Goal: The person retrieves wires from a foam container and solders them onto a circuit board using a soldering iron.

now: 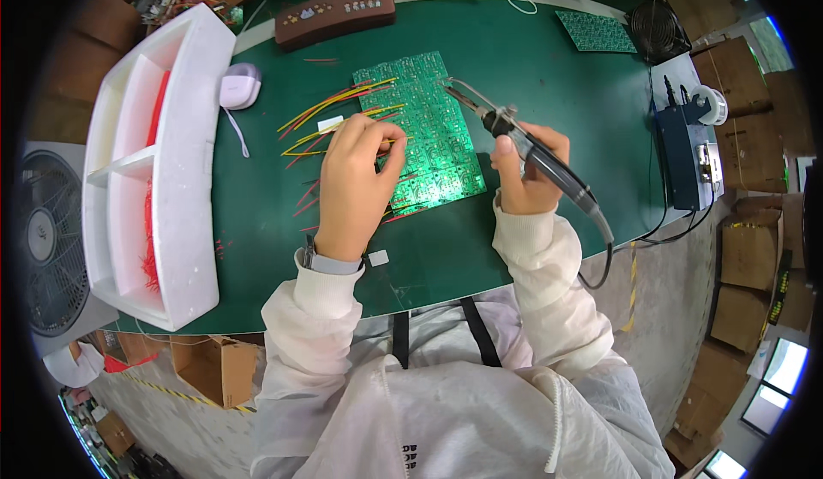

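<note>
Green matting covers the worktable (557, 76), its near edge bowing in front of the person's lap and cardboard cartons (741, 252) stacked beyond its right edge. Near the middle of the table lies a rectangular green circuit board (437, 157), set slightly askew, with slender yellow and red wires (339, 95) reaching across its left edge.

The left hand (353, 179) comes over the board's left edge, back of the hand up, fingers curled, thumb and forefinger pinched together on what looks like a thin yellow wire. A grey-banded watch (333, 263) circles that wrist below a white cuff.

The right hand (531, 170) is off the board's right edge, grasping a dark pen-shaped soldering iron (549, 163), thumb along its grip. Its tip slants toward the board's far right corner; whether it touches cannot be told. Both forearms, white-sleeved, rise from the near edge, angled inward.

Along the table's left edge stands a white foam tray (193, 239) holding red wires (150, 247); a brown oblong case (334, 18) sits near the far edge.
</note>
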Tool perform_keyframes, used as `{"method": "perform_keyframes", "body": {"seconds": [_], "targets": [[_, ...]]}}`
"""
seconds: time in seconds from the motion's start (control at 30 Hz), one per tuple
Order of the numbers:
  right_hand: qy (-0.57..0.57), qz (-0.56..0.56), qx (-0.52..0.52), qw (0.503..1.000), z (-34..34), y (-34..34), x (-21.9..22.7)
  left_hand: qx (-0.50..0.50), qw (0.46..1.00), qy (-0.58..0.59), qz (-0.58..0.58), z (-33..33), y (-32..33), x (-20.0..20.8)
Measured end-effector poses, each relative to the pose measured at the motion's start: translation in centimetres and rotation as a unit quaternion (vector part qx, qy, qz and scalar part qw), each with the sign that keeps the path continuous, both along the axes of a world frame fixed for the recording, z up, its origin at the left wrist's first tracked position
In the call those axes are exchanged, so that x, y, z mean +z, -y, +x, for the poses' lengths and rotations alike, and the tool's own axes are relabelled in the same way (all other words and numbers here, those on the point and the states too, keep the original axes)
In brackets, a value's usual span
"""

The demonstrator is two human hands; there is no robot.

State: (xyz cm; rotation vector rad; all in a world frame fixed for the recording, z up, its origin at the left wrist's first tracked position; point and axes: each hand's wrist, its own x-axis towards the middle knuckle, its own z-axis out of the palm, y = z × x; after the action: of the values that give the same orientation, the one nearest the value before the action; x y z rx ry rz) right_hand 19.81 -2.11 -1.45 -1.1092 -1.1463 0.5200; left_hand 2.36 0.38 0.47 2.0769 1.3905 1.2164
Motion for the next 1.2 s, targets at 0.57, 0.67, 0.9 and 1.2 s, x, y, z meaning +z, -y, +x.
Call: {"method": "perform_keyframes", "body": {"seconds": [0.57, 0.67, 0.9, 1.2], "targets": [[0.033, -0.019, -0.034, 0.999, 0.2, 0.7, 1.0, -0.017, 0.999, -0.021, 0.042, -0.2, -1.9, -1.2], [0.037, -0.019, -0.026, 0.999, 0.3, 0.8, 0.9, -0.02, 0.999, -0.036, 0.023, -0.2, -1.8, -0.9], [0.062, -0.014, -0.007, 0.998, 0.5, 0.7, 0.6, -0.015, 0.998, -0.046, 0.026, -0.2, -1.9, -1.2], [0.131, -0.017, -0.011, 0.991, 1.0, 0.8, 0.2, -0.017, 0.998, -0.062, 0.029, -0.3, -1.9, -1.2]]}}
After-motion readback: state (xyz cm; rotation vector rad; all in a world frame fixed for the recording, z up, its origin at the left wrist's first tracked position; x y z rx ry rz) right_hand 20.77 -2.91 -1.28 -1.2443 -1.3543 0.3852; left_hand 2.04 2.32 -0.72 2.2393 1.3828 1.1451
